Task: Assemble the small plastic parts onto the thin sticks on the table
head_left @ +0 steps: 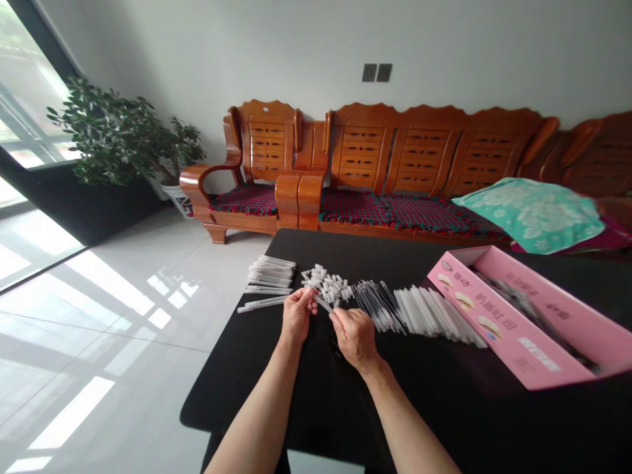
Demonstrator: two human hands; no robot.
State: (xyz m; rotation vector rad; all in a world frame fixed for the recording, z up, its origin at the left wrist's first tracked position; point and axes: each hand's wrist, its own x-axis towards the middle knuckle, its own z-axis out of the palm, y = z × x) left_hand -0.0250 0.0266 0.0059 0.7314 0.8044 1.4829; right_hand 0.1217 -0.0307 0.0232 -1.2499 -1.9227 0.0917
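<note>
Both my hands meet over a black table (pixel 306 401), pinching the two ends of one white pen barrel (pixel 323 303). My left hand (pixel 297 314) grips its left end with fingers closed. My right hand (pixel 354 336) holds the right end, also closed. Just beyond them lies a heap of small white caps (pixel 330 284). A stack of finished white pens (pixel 270 276) sits to the left. To the right lie thin refills (pixel 374 299) and a row of white barrels (pixel 437 315).
A pink cardboard box (pixel 513 329) lies open on the table's right side. Behind the table stand a wooden sofa (pixel 419 155) and armchair (pixel 251 171), with a green pillow (pixel 533 212). A potted plant (pixel 123 138) stands by the window at left. White tiled floor lies left.
</note>
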